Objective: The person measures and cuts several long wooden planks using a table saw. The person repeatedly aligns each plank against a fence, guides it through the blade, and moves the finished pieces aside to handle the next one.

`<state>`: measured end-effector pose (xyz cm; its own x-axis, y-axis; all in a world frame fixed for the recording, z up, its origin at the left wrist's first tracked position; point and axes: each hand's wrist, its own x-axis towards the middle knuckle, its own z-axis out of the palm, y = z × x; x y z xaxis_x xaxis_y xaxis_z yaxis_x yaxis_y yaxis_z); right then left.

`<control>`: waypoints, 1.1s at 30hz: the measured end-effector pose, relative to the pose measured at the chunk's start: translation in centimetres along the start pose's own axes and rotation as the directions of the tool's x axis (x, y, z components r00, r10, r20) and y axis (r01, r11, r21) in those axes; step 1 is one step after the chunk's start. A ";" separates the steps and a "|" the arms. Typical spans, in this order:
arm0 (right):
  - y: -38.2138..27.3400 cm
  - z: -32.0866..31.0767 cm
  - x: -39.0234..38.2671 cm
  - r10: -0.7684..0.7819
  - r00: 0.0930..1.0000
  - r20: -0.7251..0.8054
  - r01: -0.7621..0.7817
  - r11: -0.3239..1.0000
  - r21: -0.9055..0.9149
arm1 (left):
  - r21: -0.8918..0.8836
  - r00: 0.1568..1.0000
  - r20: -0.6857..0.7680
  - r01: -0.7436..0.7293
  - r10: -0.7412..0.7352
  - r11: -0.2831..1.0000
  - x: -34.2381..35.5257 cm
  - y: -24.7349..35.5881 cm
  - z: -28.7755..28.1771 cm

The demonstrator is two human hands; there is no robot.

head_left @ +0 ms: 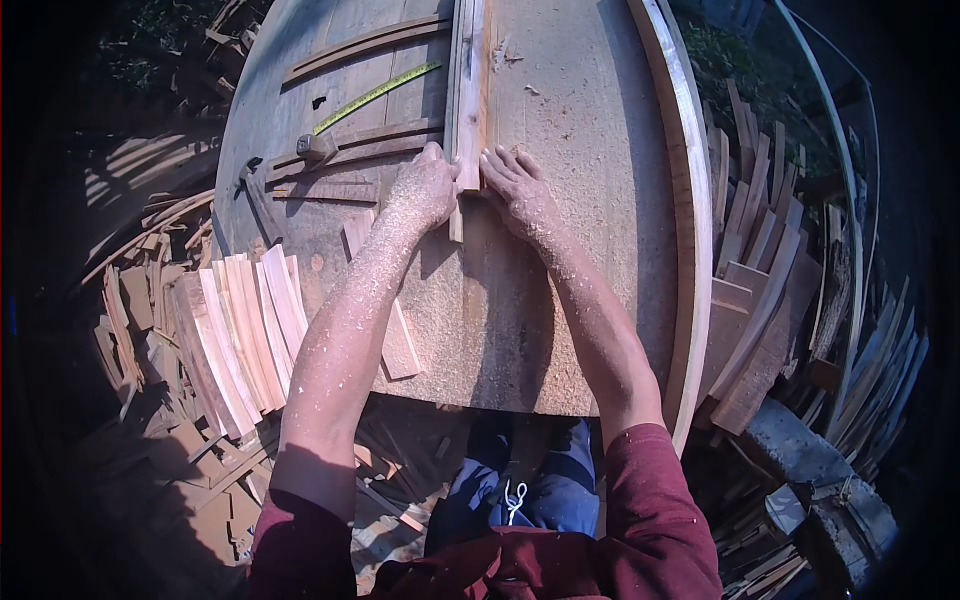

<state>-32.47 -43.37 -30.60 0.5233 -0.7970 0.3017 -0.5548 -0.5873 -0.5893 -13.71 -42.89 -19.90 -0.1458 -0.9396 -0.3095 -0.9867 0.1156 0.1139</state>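
A long wooden strip (470,95) runs away from me down the middle of the wooden table, and its near end lies between my hands. My left hand (428,190) is closed against its left side, around a thinner wooden slat (456,225) whose end pokes out below the fist. On the other side my right hand (520,190) reaches with outstretched fingers, the fingertips at the strip's right edge near its end. Sawdust coats both forearms and hands. My left fingertips are partly hidden.
Left of the strip lie a yellow measuring tape piece (375,97), narrow battens (365,45) and a hammer (258,200). A long board (688,200) stands along the table's right side. Cut boards (235,330) are stacked at lower left; more wood (765,220) is piled at right. Sawdust covers the tabletop (600,120).
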 end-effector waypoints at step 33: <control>1.9 0.1 2.9 0.011 1.000 -0.026 -0.013 0.994 -0.105 | 0.146 0.994 -0.036 -0.101 0.107 0.984 4.2 -0.6 -0.3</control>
<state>-31.96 -46.77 -30.88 0.5004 -0.8066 0.3147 -0.6264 -0.5882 -0.5115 -13.69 -46.98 -20.96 -0.2479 -0.9328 -0.2615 -0.9668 0.2554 0.0054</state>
